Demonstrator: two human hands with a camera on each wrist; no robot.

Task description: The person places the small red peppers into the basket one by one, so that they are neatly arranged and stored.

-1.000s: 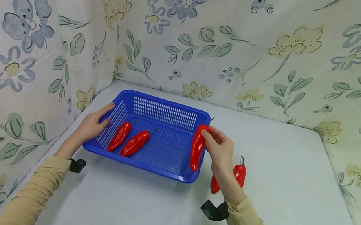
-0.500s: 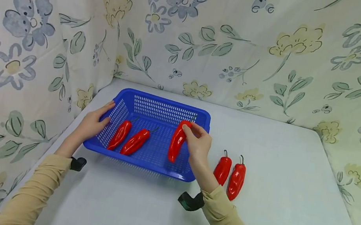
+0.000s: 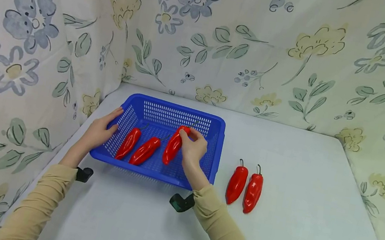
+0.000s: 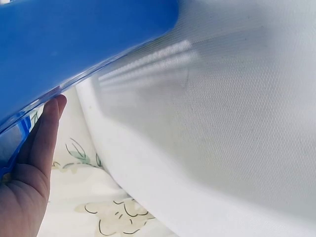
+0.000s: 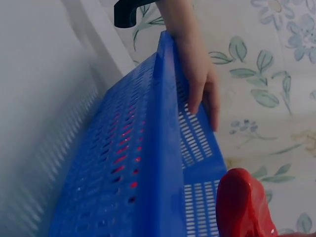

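Note:
A blue plastic basket [image 3: 184, 109] with slotted walls stands on the white table. My left hand [image 3: 98, 132] holds its left rim, thumb over the inner side. In the left wrist view, straight fingers [image 4: 45, 133] lie along the basket's outer side. My right hand [image 3: 196, 148] pinches a red chili pepper [image 3: 173, 147] near its stem end, over the middle of the basket. That pepper hangs tilted, its tip toward the front. Two more red chili peppers, one at the left [image 3: 129, 143] and one beside it [image 3: 145, 151], lie inside the basket.
Right of the basket, two red chili peppers, a nearer-left one [image 3: 237, 184] and its neighbour [image 3: 253, 193], lie side by side on the table [image 3: 309, 199]. A floral curtain [image 3: 229, 37] hangs behind and to the left. Black cameras sit on both wrists.
My right hand has carried the chili pepper leftward from the basket's right rim to above its middle. The two peppers on the table have come into full view. My left hand stays put.

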